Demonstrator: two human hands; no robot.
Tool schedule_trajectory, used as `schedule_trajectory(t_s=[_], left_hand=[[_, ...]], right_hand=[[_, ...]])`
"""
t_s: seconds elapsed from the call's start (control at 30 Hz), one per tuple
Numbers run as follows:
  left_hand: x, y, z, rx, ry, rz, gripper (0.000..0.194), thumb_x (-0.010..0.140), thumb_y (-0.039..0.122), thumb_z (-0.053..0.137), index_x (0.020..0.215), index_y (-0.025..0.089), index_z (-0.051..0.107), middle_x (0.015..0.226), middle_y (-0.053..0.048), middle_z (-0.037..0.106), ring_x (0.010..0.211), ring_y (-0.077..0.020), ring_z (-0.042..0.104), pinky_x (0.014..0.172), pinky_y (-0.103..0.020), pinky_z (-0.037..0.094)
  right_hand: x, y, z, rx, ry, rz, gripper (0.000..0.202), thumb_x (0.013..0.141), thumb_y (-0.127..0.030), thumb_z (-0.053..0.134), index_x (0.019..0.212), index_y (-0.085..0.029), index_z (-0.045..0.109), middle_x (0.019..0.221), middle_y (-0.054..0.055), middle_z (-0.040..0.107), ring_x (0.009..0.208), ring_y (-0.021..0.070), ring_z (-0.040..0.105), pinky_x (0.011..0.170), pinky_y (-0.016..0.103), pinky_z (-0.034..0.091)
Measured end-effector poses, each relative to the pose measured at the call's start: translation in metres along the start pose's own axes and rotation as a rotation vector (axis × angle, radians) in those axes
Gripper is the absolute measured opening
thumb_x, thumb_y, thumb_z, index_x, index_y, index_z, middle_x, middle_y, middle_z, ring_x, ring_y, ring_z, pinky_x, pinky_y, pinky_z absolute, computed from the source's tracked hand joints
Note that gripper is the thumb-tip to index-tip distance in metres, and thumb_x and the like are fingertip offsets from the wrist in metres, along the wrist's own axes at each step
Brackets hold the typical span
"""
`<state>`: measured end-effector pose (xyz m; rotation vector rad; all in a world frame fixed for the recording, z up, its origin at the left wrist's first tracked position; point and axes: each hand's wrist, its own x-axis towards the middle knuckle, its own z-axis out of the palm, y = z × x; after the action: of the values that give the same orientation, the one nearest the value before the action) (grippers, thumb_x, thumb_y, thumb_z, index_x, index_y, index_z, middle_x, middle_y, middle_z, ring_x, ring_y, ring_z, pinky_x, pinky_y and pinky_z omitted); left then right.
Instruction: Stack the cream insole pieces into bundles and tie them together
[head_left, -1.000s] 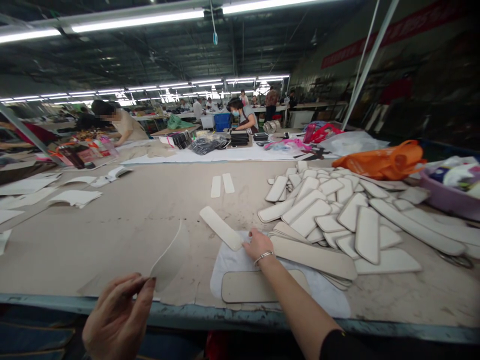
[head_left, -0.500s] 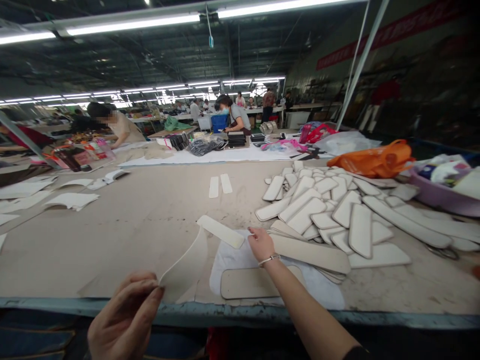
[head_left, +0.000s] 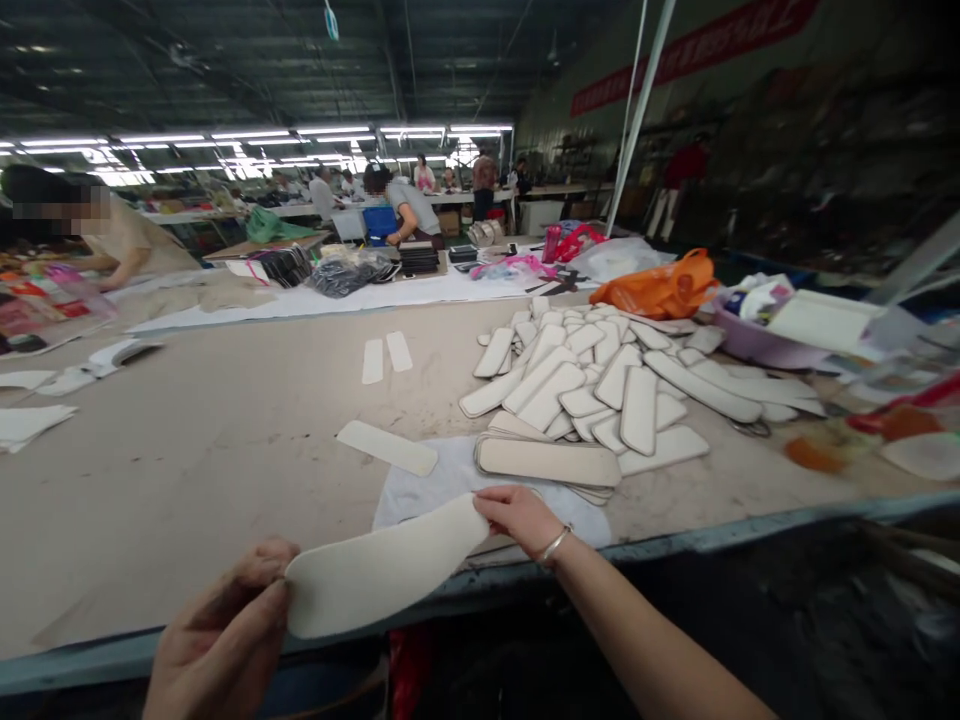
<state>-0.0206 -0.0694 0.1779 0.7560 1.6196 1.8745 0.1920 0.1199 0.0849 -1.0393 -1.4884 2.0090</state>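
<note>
Between my two hands is an off-white panel (head_left: 382, 570) with rounded ends, bowed slightly and tilted over the table's front edge. My left hand (head_left: 221, 625) pinches its left end between thumb and fingers. The right end is gripped by my right hand (head_left: 521, 515), which wears a bracelet. Beneath and behind the panel lies a white cloth (head_left: 416, 495). A stack of beige panels (head_left: 547, 463) rests partly on this cloth, just beyond my right hand. A pale strip (head_left: 386, 447) lies with one end on the cloth's left side.
A loose heap of pale rounded pieces (head_left: 551, 385) covers the table's right part. Behind it are an orange bag (head_left: 660, 287) and a purple basin (head_left: 772, 340). Two small white strips (head_left: 373, 361) lie mid-table. Co-workers (head_left: 409, 205) bend over work at the far side.
My right hand has moved from beside the stack to the panel's right end. The panel, seen nearly edge-on before, now shows its broad face. The view has swung right.
</note>
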Motion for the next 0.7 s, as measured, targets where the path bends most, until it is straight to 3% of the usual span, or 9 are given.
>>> schedule_trajectory(t_s=[0.2, 0.3, 0.47, 0.7], left_hand=[[0.018, -0.053, 0.011, 0.285, -0.098, -0.174, 0.028, 0.065, 0.043, 0.071, 0.065, 0.017, 0.059, 0.06, 0.003, 0.045, 0.056, -0.0091, 0.037, 0.049, -0.018, 0.033], [0.028, -0.078, 0.023, 0.497, -0.155, -0.206, 0.035, 0.065, 0.051, 0.067, 0.066, 0.017, 0.06, 0.058, 0.003, 0.048, 0.056, -0.0103, 0.04, 0.05, -0.02, 0.032], [0.04, -0.097, 0.038, 0.785, -0.17, -0.152, 0.039, 0.067, 0.057, 0.058, 0.069, 0.018, 0.063, 0.067, 0.0, 0.061, 0.069, -0.0174, 0.054, 0.062, -0.024, 0.04], [0.04, -0.117, 0.031, 0.981, -0.204, -0.161, 0.043, 0.069, 0.06, 0.052, 0.072, 0.019, 0.064, 0.064, -0.001, 0.064, 0.065, -0.0191, 0.058, 0.057, -0.025, 0.04]], right_hand=[[-0.038, 0.009, -0.06, -0.382, 0.265, 0.001, 0.038, 0.068, -0.041, 0.062, 0.096, -0.016, 0.067, 0.061, -0.002, 0.061, 0.053, 0.0117, 0.052, 0.053, 0.024, 0.041], [-0.041, 0.015, -0.079, -0.549, 0.389, -0.004, 0.027, 0.07, -0.038, 0.062, 0.087, -0.018, 0.066, 0.06, -0.002, 0.063, 0.056, 0.0127, 0.056, 0.056, 0.023, 0.039], [-0.029, 0.024, -0.087, -0.711, 0.506, -0.008, 0.016, 0.071, -0.036, 0.063, 0.073, -0.02, 0.064, 0.064, -0.002, 0.066, 0.062, 0.0132, 0.059, 0.059, 0.023, 0.038], [-0.016, 0.025, -0.089, -0.804, 0.523, -0.025, 0.016, 0.072, -0.038, 0.064, 0.071, -0.022, 0.064, 0.065, -0.002, 0.066, 0.064, 0.0133, 0.06, 0.061, 0.023, 0.038]])
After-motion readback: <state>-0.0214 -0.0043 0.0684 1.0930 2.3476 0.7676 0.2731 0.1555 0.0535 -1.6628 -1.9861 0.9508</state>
